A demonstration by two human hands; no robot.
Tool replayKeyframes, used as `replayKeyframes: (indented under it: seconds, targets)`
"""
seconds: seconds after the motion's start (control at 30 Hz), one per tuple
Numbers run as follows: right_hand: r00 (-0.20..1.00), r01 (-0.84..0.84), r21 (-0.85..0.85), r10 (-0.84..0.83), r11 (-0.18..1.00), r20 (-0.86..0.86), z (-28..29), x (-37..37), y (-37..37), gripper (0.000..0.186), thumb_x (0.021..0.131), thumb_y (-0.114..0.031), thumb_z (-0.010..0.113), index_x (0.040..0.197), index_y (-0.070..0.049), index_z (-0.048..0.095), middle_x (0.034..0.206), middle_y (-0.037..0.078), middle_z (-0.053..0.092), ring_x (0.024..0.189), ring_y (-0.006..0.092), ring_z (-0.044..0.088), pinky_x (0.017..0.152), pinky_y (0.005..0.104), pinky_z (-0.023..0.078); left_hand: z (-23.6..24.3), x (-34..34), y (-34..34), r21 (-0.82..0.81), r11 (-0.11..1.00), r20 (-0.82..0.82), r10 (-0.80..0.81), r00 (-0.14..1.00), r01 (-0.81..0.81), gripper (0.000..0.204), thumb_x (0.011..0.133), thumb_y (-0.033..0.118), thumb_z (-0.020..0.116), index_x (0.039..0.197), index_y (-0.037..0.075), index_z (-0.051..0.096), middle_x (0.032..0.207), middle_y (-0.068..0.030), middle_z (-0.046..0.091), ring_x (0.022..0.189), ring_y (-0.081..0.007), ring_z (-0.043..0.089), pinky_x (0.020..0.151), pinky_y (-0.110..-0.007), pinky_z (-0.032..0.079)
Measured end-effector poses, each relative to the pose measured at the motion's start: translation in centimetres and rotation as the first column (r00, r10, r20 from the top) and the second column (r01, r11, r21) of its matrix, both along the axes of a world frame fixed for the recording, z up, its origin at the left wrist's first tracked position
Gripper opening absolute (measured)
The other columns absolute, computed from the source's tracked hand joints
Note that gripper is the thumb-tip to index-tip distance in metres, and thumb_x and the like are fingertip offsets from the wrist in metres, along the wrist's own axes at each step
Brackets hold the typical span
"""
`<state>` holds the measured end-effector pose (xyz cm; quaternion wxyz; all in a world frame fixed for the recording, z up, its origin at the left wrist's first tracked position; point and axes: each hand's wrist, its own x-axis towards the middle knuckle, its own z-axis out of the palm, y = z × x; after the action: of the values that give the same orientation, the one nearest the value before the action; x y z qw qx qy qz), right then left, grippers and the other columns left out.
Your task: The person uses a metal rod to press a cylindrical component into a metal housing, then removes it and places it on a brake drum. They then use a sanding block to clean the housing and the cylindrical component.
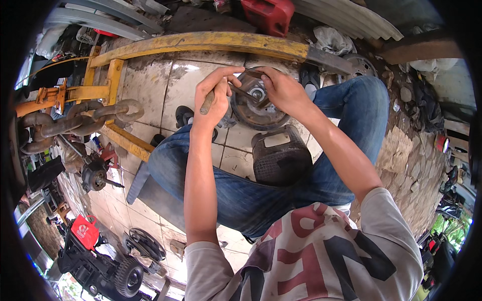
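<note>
In front of me, between my knees, a round, rusty brake drum [242,108] with a hub in its middle lies on the tiles. Over its left side, my left hand [217,94] is closed round a slim tool with a worn brownish handle [206,103]; its dark shaft slants toward the hub. My right hand [282,90] is above the drum's right side, thumb and fingers pinching a thin, dark brown piece [253,73], whose kind I cannot make out. The left fingertips reach close to that piece's left end.
A black plastic container [281,158] with a cut opening stands between my legs. A yellow metal frame [201,42] runs beyond the drum, with a heavy rusty chain [80,120] at left. Farther back is a red jerrycan [268,15]. A black toy-like vehicle [108,268] sits lower left.
</note>
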<state>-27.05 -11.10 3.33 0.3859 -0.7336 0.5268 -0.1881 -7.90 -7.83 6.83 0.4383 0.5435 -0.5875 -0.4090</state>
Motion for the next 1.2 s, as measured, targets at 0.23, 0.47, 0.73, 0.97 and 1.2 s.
replayKeyframes:
  seconds: [0.23, 0.47, 0.73, 0.97, 1.2]
  targets:
    - [0.997, -0.070, -0.058, 0.072, 0.996, 0.031, -2.2, 1.2, 0.9, 0.029, 0.096, -0.023, 0.046, 0.120, -0.010, 0.057, 0.105, 0.019, 0.066, 0.098, 0.0393, 0.062, 0.083, 0.0494, 0.049, -0.4, 0.2, 0.0, -0.074, 0.995, 0.041, 0.070, 0.997, -0.067, 0.033, 0.100, 0.007, 0.038, 0.118, 0.006, 0.065, 0.071, -0.0021, 0.062, 0.056, -0.0050, 0.042, 0.059, -0.023, 0.040]
    - [0.998, -0.016, -0.092, 0.021, 0.996, 0.051, -1.5, 1.5, 0.3, 0.029, 0.097, -0.026, 0.045, 0.115, -0.009, 0.060, 0.101, 0.020, 0.066, 0.096, 0.0396, 0.062, 0.081, 0.0498, 0.050, -0.1, 0.0, 0.3, -0.024, 0.974, 0.025, 0.226, 0.974, -0.226, 0.030, 0.103, 0.015, 0.042, 0.124, 0.008, 0.062, 0.075, 0.0015, 0.060, 0.058, -0.0026, 0.042, 0.060, -0.020, 0.040]
    - [0.998, -0.013, -0.112, 0.021, 0.994, 0.066, -0.5, 1.7, -0.2, 0.028, 0.097, -0.028, 0.045, 0.110, -0.009, 0.062, 0.097, 0.020, 0.067, 0.092, 0.0411, 0.062, 0.079, 0.0509, 0.049, 1.1, -3.3, 0.6, -0.142, 0.965, 0.105, 0.235, 0.966, -0.219, 0.031, 0.102, 0.013, 0.044, 0.127, 0.007, 0.060, 0.082, 0.0031, 0.057, 0.061, -0.0017, 0.037, 0.057, -0.020, 0.035]
    - [0.996, -0.051, -0.044, 0.054, 0.998, 0.070, 0.3, 1.5, -0.4, 0.031, 0.097, -0.027, 0.044, 0.115, -0.008, 0.060, 0.101, 0.021, 0.066, 0.096, 0.0405, 0.062, 0.082, 0.0507, 0.047, 1.0, -3.8, 0.3, -0.101, 0.936, 0.043, 0.343, 0.938, -0.337, 0.032, 0.103, 0.014, 0.041, 0.129, 0.005, 0.057, 0.068, 0.0046, 0.043, 0.059, -0.0016, 0.034, 0.055, -0.019, 0.032]
    - [0.982, -0.122, 0.257, 0.079, 0.959, 0.170, 1.3, 1.9, 0.3, 0.035, 0.098, -0.022, 0.042, 0.127, -0.007, 0.055, 0.105, 0.023, 0.065, 0.100, 0.0396, 0.062, 0.085, 0.0452, 0.047, -0.2, -3.6, 0.2, -0.161, 0.954, 0.045, 0.263, 0.964, -0.253, 0.031, 0.103, 0.014, 0.041, 0.128, 0.005, 0.058, 0.065, 0.0066, 0.039, 0.058, -0.0017, 0.034, 0.053, -0.019, 0.031]
